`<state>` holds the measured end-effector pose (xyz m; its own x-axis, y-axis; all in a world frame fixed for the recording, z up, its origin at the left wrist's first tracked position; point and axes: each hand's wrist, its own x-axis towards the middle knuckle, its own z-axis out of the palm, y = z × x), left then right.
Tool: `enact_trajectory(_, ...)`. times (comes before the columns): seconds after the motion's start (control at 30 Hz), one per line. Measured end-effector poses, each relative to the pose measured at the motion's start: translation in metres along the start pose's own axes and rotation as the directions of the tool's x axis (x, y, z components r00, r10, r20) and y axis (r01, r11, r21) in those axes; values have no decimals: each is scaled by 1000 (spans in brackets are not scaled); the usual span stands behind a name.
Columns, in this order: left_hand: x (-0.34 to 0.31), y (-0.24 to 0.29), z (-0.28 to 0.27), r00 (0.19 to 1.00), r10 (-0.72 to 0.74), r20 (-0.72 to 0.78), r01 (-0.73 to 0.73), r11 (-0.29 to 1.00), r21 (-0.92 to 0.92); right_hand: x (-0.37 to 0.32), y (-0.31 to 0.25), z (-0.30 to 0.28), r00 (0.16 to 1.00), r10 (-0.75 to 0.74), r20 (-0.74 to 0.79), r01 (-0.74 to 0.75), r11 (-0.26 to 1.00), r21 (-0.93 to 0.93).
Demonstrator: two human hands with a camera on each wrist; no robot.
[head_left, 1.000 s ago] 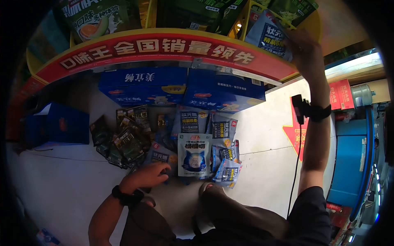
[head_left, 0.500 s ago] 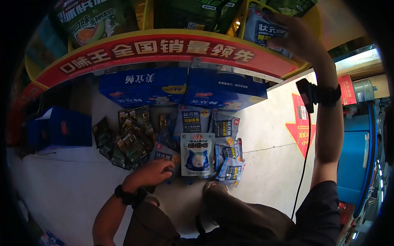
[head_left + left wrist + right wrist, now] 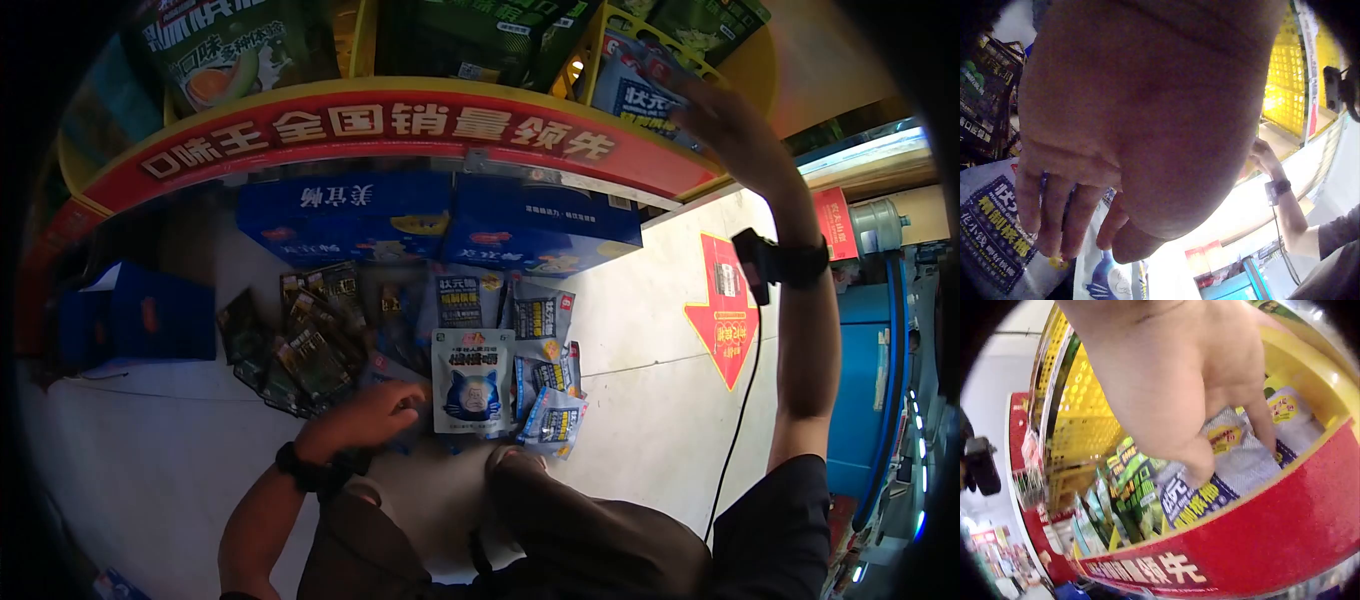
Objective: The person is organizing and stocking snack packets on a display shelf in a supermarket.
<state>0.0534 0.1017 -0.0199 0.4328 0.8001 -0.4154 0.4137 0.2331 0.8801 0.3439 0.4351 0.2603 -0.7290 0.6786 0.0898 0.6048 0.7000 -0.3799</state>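
Observation:
At the right end of the yellow shelf, the right hand is at a grey-blue packet. In the right wrist view the thumb and fingers of the right hand pinch the packet inside the compartment, behind the red front strip. The left hand hovers low over the floor pile, fingers loosely bent and holding nothing. Beneath the left hand in the left wrist view are a grey-blue packet and a white packet with a blue cat.
Two blue boxes stand under the shelf's red strip, with another blue box at the left. Dark packets and several grey-blue packets lie on the floor. A black cable hangs from the right wrist.
The right hand has shifted slightly over the shelf packet, after moving right and spreading its fingers earlier. The left hand stays low over the pile with little movement.

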Motion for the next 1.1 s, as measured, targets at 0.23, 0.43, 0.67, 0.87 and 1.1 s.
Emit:
enact_trajectory(0.23,-4,0,3,999,-24,48,19,995,101,18,19,11,978,-207,-39,184,931,-315)
enact_trajectory(0.43,-31,-36,2,975,-151,-166,169,980,101,-27,-26,39,879,-271,-393,54,875,-481)
enact_trajectory(0.67,-18,-55,22,866,-205,-457,136,975,-178,-147,-53,243,917,273,292,-338,920,200)
enact_trajectory(0.87,71,-27,23,817,-118,-564,100,993,-63,-188,-55,336,575,541,613,-815,311,490)
enact_trajectory(1.1,122,-33,18,766,-156,-623,158,986,-53,-190,-47,330,614,575,541,-733,162,660)
